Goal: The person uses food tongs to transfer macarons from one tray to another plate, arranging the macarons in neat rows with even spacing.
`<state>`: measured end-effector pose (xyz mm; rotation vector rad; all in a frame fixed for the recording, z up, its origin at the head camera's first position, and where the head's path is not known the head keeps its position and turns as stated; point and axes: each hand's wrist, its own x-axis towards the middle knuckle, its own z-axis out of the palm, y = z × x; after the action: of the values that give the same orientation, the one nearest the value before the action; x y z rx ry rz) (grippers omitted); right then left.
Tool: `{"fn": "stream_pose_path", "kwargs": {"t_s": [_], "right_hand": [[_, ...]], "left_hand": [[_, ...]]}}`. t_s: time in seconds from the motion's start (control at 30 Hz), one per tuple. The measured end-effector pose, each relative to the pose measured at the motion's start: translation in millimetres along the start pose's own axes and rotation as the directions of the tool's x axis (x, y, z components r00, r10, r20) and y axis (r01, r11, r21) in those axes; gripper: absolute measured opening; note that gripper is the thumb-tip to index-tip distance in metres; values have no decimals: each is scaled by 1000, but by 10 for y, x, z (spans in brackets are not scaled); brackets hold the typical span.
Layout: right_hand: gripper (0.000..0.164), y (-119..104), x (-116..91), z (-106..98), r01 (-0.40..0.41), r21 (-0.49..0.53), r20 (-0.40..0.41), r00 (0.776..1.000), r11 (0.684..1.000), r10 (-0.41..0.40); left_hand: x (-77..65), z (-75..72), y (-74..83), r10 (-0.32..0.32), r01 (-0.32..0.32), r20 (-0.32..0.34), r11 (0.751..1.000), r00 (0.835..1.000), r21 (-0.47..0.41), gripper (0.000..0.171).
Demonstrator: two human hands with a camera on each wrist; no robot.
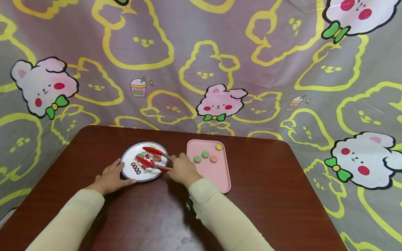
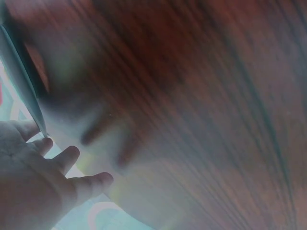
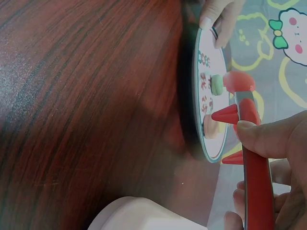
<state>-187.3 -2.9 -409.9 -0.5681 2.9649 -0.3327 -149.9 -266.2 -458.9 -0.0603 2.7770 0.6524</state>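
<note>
My right hand (image 1: 184,168) grips red-and-metal tongs (image 3: 259,179) over a round white plate (image 1: 127,170) with a dark rim and red printing. The tongs' red tips stand apart, with nothing clearly pinched between them. A green macaron (image 3: 217,85) and an orange macaron (image 3: 211,126) lie on the plate; part of a yellow macaron (image 1: 153,148) shows near its far rim. My left hand (image 1: 110,178) rests against the plate's left edge, its thumb along the near side. Spread, mostly straight fingers appear in the left wrist view, where the thumb is hidden.
Right of the plate lies a pink rectangular tray (image 1: 216,177) bearing several macarons: green ones, an orange macaron (image 1: 213,159) and a yellow macaron (image 1: 218,147) in the far corner. Both stand on a dark brown wooden table (image 1: 267,195). Behind it hangs a patterned curtain (image 1: 169,80).
</note>
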Motion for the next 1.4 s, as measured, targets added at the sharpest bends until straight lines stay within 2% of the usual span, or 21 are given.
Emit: {"fn": "stream_pose_path", "kwargs": {"t_s": [0.23,0.43,0.63,0.93,1.4], "right_hand": [[51,59,-68,-16,34,27,-68,997,999,-32],[58,122,-131,-61,57,37,-108,993,998,-53],[66,169,-204,-125,40,69,-109,994,997,-32],[69,252,-293,-154,4,92,-104,995,996,5],[70,398,-459,-185,6,148,-167,986,989,19]], "left_hand": [[3,11,-15,-1,1,1,1000,1000,5,116],[19,3,-8,-2,2,0,1000,1000,11,117],[27,-2,-14,1,-1,-2,1000,1000,15,116],[34,3,-12,-5,5,13,1000,1000,3,116],[39,7,-12,2,-2,7,1000,1000,-8,116]]}}
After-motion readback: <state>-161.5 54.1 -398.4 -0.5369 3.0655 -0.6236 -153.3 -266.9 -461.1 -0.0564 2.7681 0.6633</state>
